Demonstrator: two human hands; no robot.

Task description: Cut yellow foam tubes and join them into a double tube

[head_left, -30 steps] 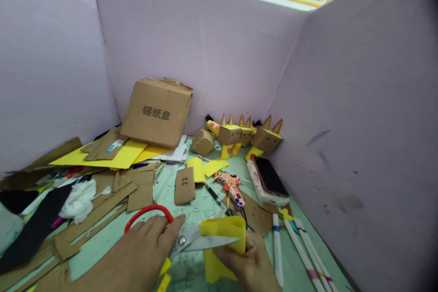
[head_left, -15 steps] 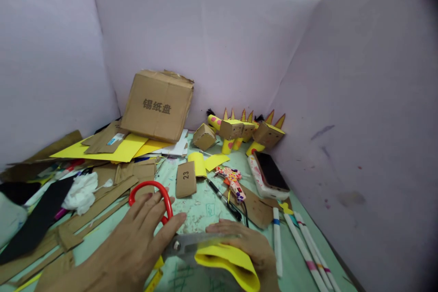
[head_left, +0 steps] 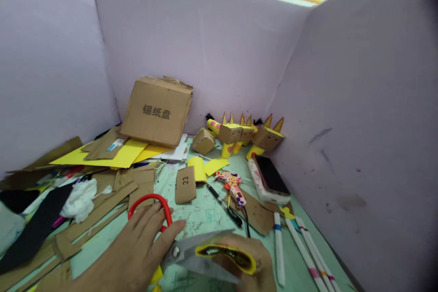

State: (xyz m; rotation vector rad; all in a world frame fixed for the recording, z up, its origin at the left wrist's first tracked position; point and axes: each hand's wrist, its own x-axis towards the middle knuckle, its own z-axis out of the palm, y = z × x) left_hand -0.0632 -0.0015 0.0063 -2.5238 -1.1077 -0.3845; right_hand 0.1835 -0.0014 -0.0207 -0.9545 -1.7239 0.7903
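My left hand (head_left: pixel 137 244) is closed on a pair of scissors (head_left: pixel 176 252) with red handles, at the lower middle of the head view. Their metal blades are spread apart, pointing right, one above and one below the end of a flattened yellow paper tube (head_left: pixel 252 265). My right hand (head_left: pixel 262 251) grips that tube, its hollow end turned toward me and to the left. A small yellow paper strip (head_left: pixel 156 276) shows below the scissors, partly hidden by my left hand.
Cardboard strips (head_left: pixel 85 226), a black sheet (head_left: pixel 37 232) and crumpled tissue (head_left: pixel 80 200) crowd the left. A cardboard box (head_left: pixel 157 114) leans at the back. Yellow cardboard animal figures (head_left: pixel 232 134), a floral glue gun (head_left: pixel 232 185), a pen (head_left: pixel 224 203), a phone (head_left: pixel 272 174) and white markers (head_left: pixel 278 248) lie ahead and right.
The yellow tube has turned in my right hand, so its hollow end shows more. Both scissor blades now show clearly apart. The view has tipped up slightly.
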